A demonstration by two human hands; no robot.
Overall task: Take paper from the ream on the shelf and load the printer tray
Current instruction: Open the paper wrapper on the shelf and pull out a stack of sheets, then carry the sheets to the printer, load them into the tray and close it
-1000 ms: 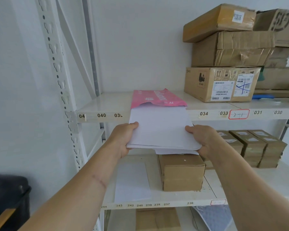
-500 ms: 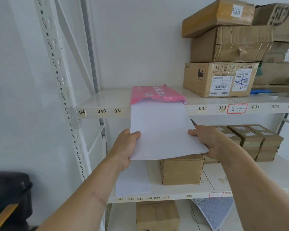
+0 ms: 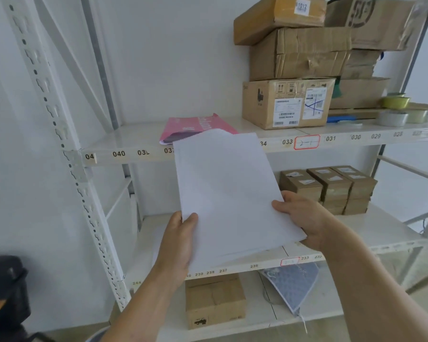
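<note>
A pink ream wrapper lies open on the upper shelf, its mouth facing me. I hold a stack of white paper clear of the wrapper, in front of the shelf and tilted up toward me. My left hand grips its lower left corner, thumb on top. My right hand grips its right edge near the bottom. No printer tray is in view.
Stacked cardboard boxes fill the upper shelf's right side, with tape rolls beyond. Small brown boxes sit on the middle shelf. A box and a grey padded bag lie on the lower shelf. A black object stands at the left.
The paper stack has slid fully out of the pink wrapper and moved toward me and slightly right. Both hands kept their grip and drew back with it.
</note>
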